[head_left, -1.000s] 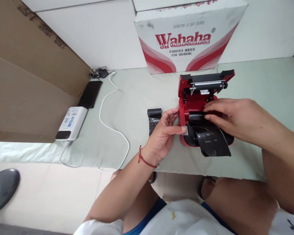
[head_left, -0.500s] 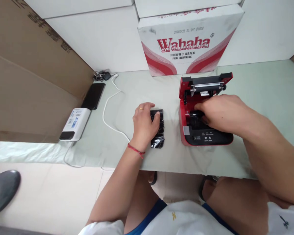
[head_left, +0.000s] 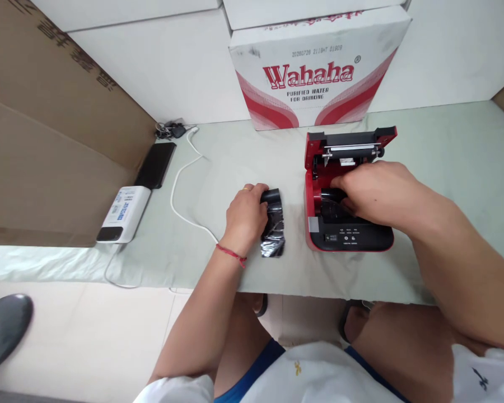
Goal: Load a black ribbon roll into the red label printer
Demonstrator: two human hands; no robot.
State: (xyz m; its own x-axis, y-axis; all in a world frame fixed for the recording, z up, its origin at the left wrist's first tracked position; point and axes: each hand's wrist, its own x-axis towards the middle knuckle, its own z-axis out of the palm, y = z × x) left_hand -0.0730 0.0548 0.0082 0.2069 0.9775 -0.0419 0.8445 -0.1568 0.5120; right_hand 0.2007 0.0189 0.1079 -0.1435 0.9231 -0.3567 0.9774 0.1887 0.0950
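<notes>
A small red and black printer [head_left: 319, 224] stands on the pale green table with its lid [head_left: 348, 140] tipped up at the back. My right hand [head_left: 369, 190] reaches into its open bay, fingers closed on a black roll [head_left: 330, 197] lying there. Left of the printer, my left hand [head_left: 246, 215] grips a second black film roll [head_left: 274, 221], whose loose shiny end trails toward the table's front edge. A red cord circles my left wrist.
A Wahaha water carton [head_left: 315, 67] stands behind the printer. At the left lie a white power bank [head_left: 124, 212], a black phone [head_left: 155, 164], keys [head_left: 170, 130] and a white cable [head_left: 185, 196]. Brown cardboard [head_left: 46, 140] rises at far left. My knees show below the table edge.
My left hand left the printer's side, moved left and closed on the second roll. My right hand tucked the black film hanging over the printer's front down into the bay.
</notes>
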